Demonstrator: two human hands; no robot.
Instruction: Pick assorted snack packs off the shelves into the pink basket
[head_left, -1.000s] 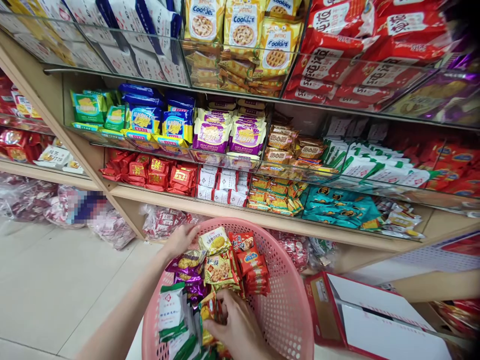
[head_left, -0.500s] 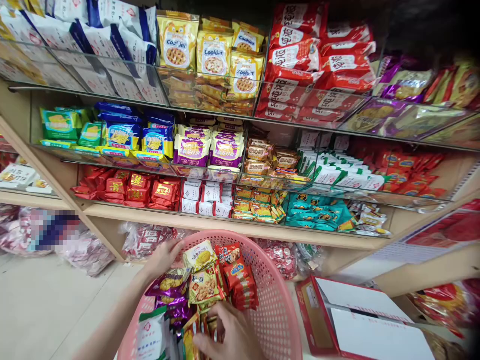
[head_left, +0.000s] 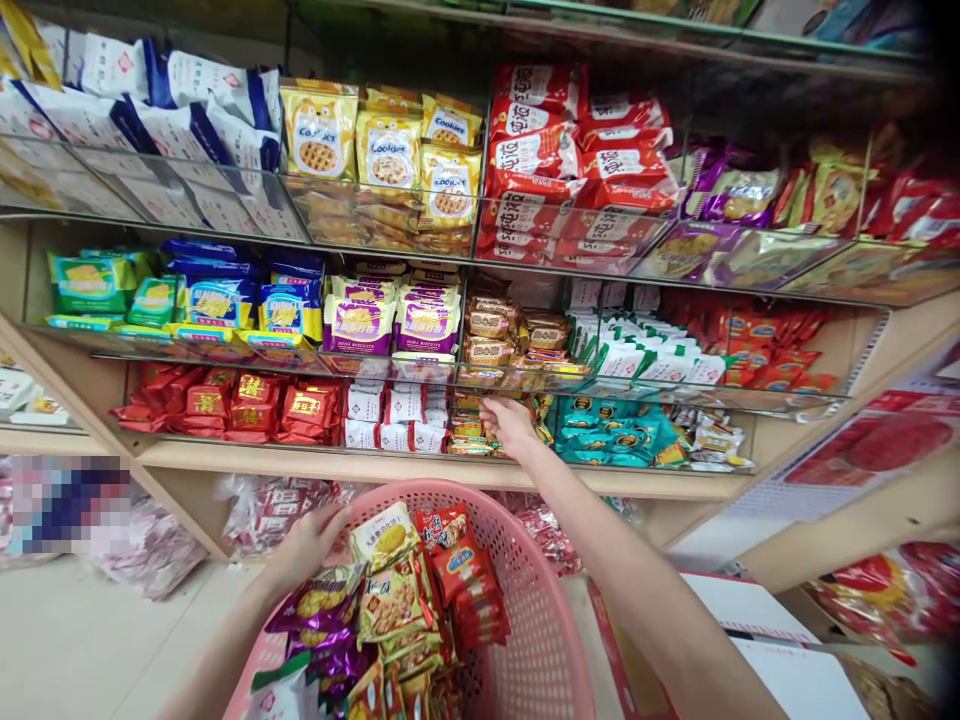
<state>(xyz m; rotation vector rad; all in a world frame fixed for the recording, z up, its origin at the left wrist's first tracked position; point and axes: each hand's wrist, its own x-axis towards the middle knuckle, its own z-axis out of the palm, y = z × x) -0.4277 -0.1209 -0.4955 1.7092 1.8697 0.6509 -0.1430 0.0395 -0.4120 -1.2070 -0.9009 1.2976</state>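
Observation:
A pink plastic basket [head_left: 551, 610] stands in front of me, holding several snack packets. Its far left rim is in the grip of my left hand [head_left: 309, 545]. Inside lie purple cookie packets [head_left: 322, 605], yellow packets [head_left: 394, 600], red packets [head_left: 472, 590] and a white-and-green packet [head_left: 281, 695]. My right hand [head_left: 511, 424] reaches over the basket to the lowest shelf row. Its slightly bent, parted fingers are at the small yellow-green packets [head_left: 469, 420], with nothing visible in them. The hand hides some of those packets.
Clear shelf fronts [head_left: 375, 365] divide the snack rows. Teal packets [head_left: 619, 430] lie right of my right hand, white-and-red packets [head_left: 397, 408] left. A white-and-red box [head_left: 795, 680] is partly behind my right forearm. Plastic-wrapped bundles [head_left: 277, 510] lie under the shelf.
My right hand has gone from the packets in the basket up and forward to the lowest shelf row. My left hand stays at the rim. The view has shifted slightly right and up.

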